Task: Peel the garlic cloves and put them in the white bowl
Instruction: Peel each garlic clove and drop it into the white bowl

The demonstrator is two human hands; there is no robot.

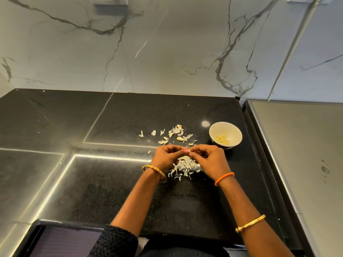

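I hold one clove (188, 150) between my two hands, above the black table (111, 182). My left hand (168, 156) pinches it with curled fingers, and my right hand (208, 157) pinches it from the other side, so both grips are closed on it. Under my hands lies a heap of skins (182, 168), and more skins are scattered behind. The bowl (225, 134) stands to the right, near my right hand, with peeled cloves (222, 139) inside.
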